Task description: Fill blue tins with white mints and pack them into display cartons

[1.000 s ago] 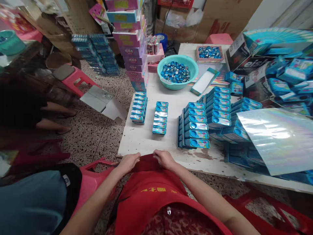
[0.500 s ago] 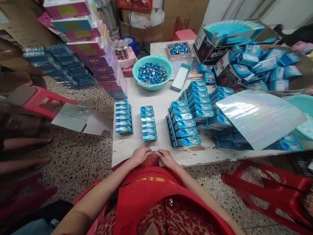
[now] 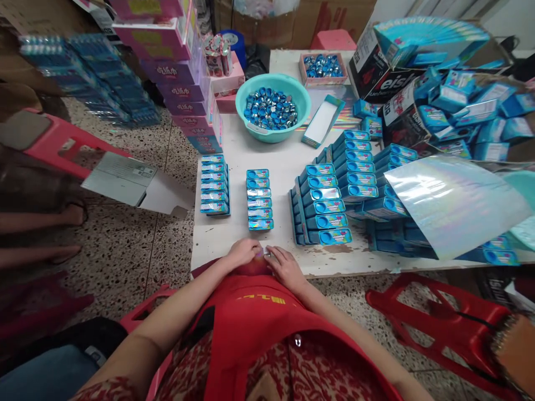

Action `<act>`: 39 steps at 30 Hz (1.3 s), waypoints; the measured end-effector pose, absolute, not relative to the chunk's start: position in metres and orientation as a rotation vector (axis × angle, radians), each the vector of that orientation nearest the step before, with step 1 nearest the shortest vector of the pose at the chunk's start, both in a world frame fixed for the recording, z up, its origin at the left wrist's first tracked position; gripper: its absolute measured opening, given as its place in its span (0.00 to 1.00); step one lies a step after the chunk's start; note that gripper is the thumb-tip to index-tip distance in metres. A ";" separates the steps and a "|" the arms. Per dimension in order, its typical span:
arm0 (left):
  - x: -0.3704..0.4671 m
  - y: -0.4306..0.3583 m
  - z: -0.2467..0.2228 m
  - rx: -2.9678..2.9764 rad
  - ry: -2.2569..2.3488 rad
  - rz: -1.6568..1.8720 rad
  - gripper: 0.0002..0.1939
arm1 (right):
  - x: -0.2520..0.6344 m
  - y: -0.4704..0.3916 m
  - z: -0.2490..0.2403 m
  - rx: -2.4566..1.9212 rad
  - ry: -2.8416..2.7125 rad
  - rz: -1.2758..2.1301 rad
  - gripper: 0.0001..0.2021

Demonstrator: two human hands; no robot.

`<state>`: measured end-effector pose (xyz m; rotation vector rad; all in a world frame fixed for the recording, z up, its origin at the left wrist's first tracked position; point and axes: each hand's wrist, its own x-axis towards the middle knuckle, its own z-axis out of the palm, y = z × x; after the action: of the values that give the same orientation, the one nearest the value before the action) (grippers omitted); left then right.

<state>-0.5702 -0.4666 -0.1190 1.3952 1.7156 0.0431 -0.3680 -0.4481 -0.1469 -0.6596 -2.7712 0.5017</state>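
At the near table edge, over my lap, my left hand (image 3: pixel 243 253) is closed with its fingertips pinched together. My right hand (image 3: pixel 287 268) meets it from the other side, fingers bent inward. A small shiny silvery piece (image 3: pixel 265 252) shows between the fingertips of both hands; its kind is too small to make out. Just beyond them stands a short row of small blue printed boxes (image 3: pixel 259 200). A similar row of blue boxes (image 3: pixel 214 186) is to the left, and a larger block of blue boxes (image 3: pixel 326 206) with round windows is to the right.
A turquoise basin (image 3: pixel 273 136) holds many blue and silver caps. Behind it is a pink tray (image 3: pixel 324 81) of caps. A holographic sheet (image 3: pixel 455 206) lies over boxes at right. Stacked cartons (image 3: pixel 186 92) rise at left. Red stools (image 3: pixel 443 323) flank the table; a person's feet show at left.
The camera view has shifted slightly, so the table things appear moved. Both hands stay together at the table edge; the right fingers have shifted, and a silvery glint now shows between the hands.
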 end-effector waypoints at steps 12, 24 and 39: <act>-0.568 -0.471 -0.089 1.346 1.491 0.526 0.18 | -0.377 -0.420 -0.061 -1.047 -2.362 1.131 0.05; -0.617 -0.417 -0.059 1.131 1.631 0.808 0.08 | -0.464 -0.361 -0.064 -1.297 -1.653 1.465 0.12; -0.673 -0.343 -0.071 1.397 1.941 0.538 0.07 | -0.531 -0.296 -0.097 -1.602 -1.665 1.197 0.05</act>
<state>-0.6731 -0.3430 -0.0709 1.3969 1.9407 0.5379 -0.5312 -0.2958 -0.0969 -1.6021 -1.6645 1.1973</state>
